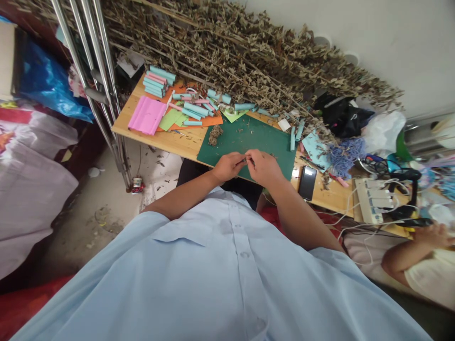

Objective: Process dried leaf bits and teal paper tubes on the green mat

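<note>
Over the front edge of a green cutting mat, my left hand and my right hand meet fingertip to fingertip. Both are closed in a pinch. Whatever sits between the fingers is too small and too covered to name. Beyond my left hand, a clump of dried plant matter rests on the mat's left side, with small crumbs scattered about. Rolled blue paper tubes and pink ones lie behind the mat on the left.
Long dried leafy stalks fill the back of the wooden table. Pink paper lies at left; a phone, blue yarn-like bundle and power strip at right. Metal crutches stand left. Another person's arm is at far right.
</note>
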Motion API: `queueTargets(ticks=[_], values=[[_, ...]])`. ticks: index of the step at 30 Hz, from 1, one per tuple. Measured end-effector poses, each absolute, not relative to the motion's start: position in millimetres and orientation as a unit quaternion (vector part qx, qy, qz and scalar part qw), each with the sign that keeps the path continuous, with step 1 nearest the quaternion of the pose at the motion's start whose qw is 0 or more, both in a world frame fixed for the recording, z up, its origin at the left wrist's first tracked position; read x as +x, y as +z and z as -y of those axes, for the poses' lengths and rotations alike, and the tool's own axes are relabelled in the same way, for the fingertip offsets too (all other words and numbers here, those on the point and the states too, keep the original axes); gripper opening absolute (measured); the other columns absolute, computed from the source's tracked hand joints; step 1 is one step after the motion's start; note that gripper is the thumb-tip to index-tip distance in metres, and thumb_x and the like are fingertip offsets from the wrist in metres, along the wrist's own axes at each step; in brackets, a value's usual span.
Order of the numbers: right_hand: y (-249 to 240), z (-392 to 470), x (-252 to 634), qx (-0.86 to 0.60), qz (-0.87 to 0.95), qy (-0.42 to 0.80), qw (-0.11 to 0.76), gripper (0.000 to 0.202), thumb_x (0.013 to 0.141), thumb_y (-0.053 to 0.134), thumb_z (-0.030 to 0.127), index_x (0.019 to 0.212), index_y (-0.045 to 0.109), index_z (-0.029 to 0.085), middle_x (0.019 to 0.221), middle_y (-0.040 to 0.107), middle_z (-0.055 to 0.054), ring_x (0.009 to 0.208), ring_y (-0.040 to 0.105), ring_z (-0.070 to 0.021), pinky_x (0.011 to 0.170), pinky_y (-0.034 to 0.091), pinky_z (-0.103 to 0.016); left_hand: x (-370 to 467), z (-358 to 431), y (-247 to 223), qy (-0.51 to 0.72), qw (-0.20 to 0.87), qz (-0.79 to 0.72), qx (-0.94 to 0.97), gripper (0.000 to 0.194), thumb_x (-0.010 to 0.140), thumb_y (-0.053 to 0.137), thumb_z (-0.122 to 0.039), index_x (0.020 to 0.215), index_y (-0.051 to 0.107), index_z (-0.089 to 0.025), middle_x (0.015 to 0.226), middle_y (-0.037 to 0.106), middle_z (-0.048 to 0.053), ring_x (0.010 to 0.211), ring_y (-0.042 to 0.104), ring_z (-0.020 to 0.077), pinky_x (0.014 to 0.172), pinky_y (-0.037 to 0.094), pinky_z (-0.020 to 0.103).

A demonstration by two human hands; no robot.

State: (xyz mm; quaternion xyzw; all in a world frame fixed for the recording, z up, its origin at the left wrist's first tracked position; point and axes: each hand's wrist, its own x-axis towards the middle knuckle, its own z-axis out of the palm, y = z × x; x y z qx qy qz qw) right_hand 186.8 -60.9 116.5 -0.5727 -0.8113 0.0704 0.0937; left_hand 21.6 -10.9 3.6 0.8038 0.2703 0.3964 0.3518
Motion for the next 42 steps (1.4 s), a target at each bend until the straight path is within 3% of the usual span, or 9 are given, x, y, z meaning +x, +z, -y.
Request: queueTargets(ticks=[13,16,21,25,28,32,36,42], values=[[140.2,47.9,162.5,-0.585,0.808,0.047,-0.046,0.026,0.094,0.046,0.012,0.116,0.058,0.015,0.098,0.075,-0.019,0.091,0.067,-0.0326,0.077,0.042,-0.038,23.6,7.4,-4.3,0.401,0.359,-0.264,0.800,0.027,0.104,0.049,-0.029,0.104,0.072,-0.014,0.095,0.072,0.011,0.093,0.068,0.0215,0.086,0.055,0.034],[136.2,48.5,167.2,-0.600,0.798,0.054,-0.006,0.025,0.094,0.046,0.015,0.116,0.059,0.016,0.096,0.075,-0.017,0.088,0.068,-0.0313,0.075,0.043,-0.037,24.0,7.8,-2.1,0.401,0.354,-0.269,0.801,0.029,0.105,0.049,-0.031,0.104,0.073,-0.015,0.093,0.072,0.011,0.092,0.068,0.0210,0.086,0.055,0.033],[115.5,59.2,186.5,-0.630,0.751,0.101,0.172,0.023,0.096,0.049,0.022,0.116,0.059,0.020,0.097,0.076,-0.010,0.088,0.072,-0.0260,0.079,0.053,-0.036,22.7,11.6,5.9,0.401,0.346,-0.275,0.802,0.032,0.109,0.049,-0.038,0.106,0.072,-0.015,0.095,0.072,0.011,0.093,0.067,0.0207,0.087,0.054,0.033],[98.0,71.7,187.5,-0.625,0.721,0.128,0.271,0.025,0.098,0.051,0.027,0.119,0.061,0.021,0.107,0.078,-0.011,0.092,0.075,-0.0234,0.086,0.059,-0.039,22.0,13.6,6.6,0.401,0.343,-0.282,0.801,0.028,0.108,0.049,-0.032,0.109,0.071,-0.015,0.099,0.073,0.011,0.095,0.068,0.0204,0.088,0.054,0.033],[92.1,77.3,181.3,-0.613,0.730,0.107,0.283,0.028,0.101,0.051,0.030,0.123,0.064,0.021,0.116,0.077,-0.014,0.102,0.074,-0.0253,0.094,0.060,-0.043,22.3,13.4,3.5,0.399,0.341,-0.277,0.805,0.026,0.105,0.050,-0.027,0.114,0.072,-0.015,0.101,0.073,0.011,0.097,0.068,0.0205,0.088,0.054,0.032],[92.3,78.0,177.3,-0.586,0.772,0.072,0.235,0.029,0.103,0.048,0.028,0.119,0.071,0.023,0.118,0.078,-0.014,0.115,0.071,-0.0282,0.104,0.056,-0.049,22.9,12.0,0.1,0.410,0.342,-0.273,0.801,0.024,0.102,0.050,-0.021,0.105,0.073,-0.015,0.099,0.073,0.011,0.096,0.068,0.0202,0.088,0.055,0.032],[89.7,77.2,181.0,-0.564,0.792,0.044,0.229,0.030,0.104,0.048,0.027,0.117,0.074,0.021,0.114,0.079,-0.015,0.114,0.071,-0.0285,0.103,0.057,-0.048,22.5,11.8,1.4,0.412,0.346,-0.274,0.797,0.023,0.102,0.051,-0.021,0.104,0.073,-0.016,0.099,0.074,0.010,0.096,0.068,0.0198,0.088,0.055,0.032],[77.5,76.7,185.3,-0.563,0.762,0.030,0.319,0.024,0.105,0.052,0.029,0.116,0.072,0.024,0.107,0.080,-0.010,0.103,0.074,-0.0263,0.098,0.060,-0.046,21.5,12.6,3.4,0.399,0.341,-0.281,0.804,0.026,0.105,0.051,-0.027,0.114,0.073,-0.016,0.103,0.074,0.011,0.099,0.069,0.0199,0.090,0.055,0.031]])
